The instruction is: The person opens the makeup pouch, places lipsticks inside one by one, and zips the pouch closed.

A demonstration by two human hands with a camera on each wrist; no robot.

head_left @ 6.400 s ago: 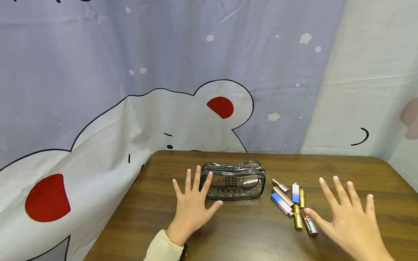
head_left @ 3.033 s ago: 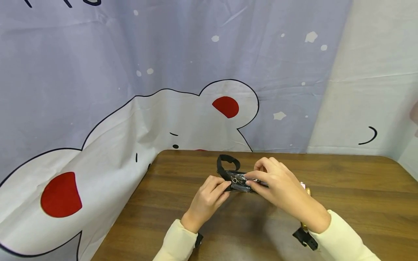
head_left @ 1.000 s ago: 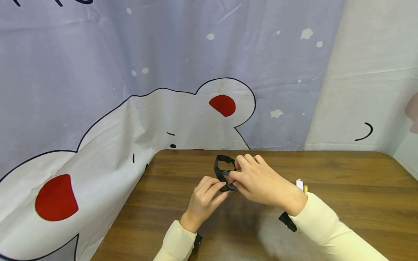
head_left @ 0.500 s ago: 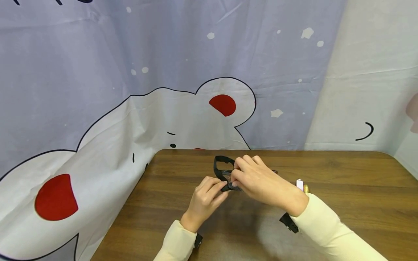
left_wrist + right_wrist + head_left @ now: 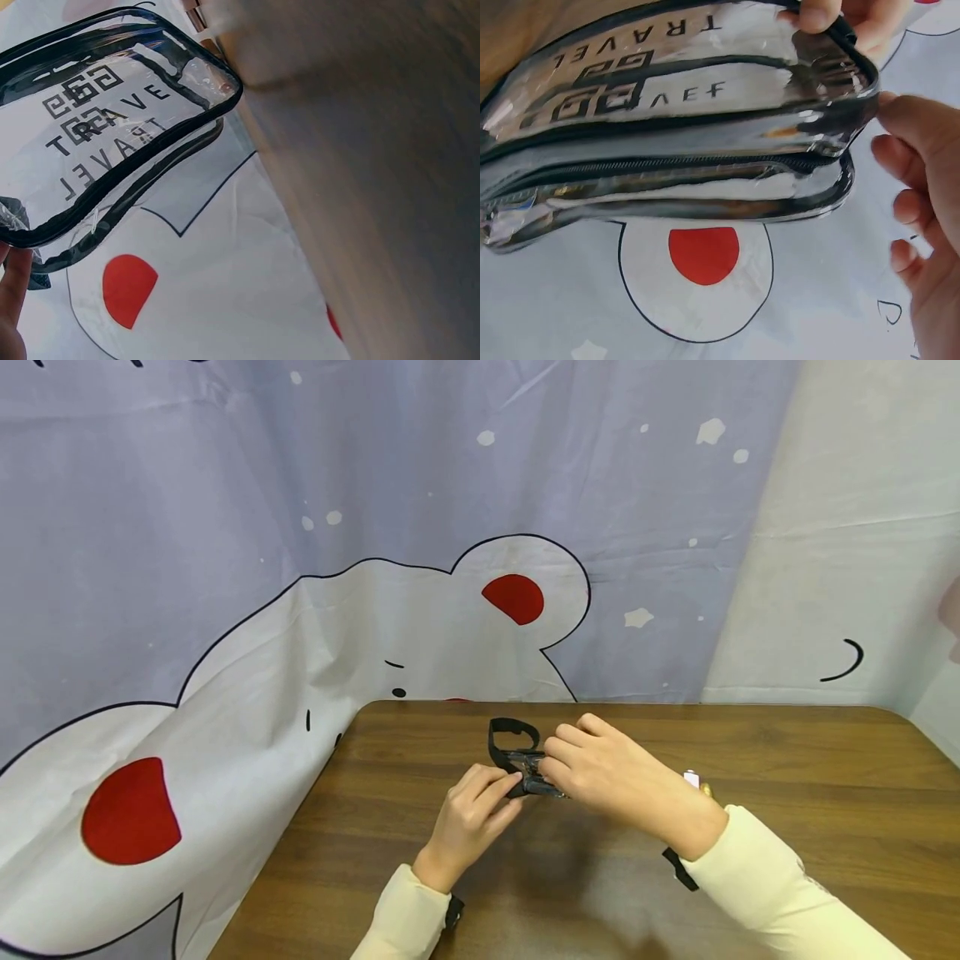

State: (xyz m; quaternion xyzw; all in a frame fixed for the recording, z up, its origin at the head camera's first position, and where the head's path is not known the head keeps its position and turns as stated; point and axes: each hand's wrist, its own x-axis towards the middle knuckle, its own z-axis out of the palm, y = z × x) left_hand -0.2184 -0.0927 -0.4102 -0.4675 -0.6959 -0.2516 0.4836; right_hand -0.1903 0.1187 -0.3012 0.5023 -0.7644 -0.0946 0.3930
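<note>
The clear pouch (image 5: 682,131) lies in the left hand's (image 5: 467,814) grip, pinched near 1 end; its long axis runs rightward from there, past the right hand (image 5: 600,768). Both hands are at that end. The right fingers curl, 1 touching the corner; whether they pinch anything, I cannot tell.

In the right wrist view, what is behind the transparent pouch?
Pale cloth shows, with a red patch inside a white rounded shape; the pouch hides that shape's top.
</note>
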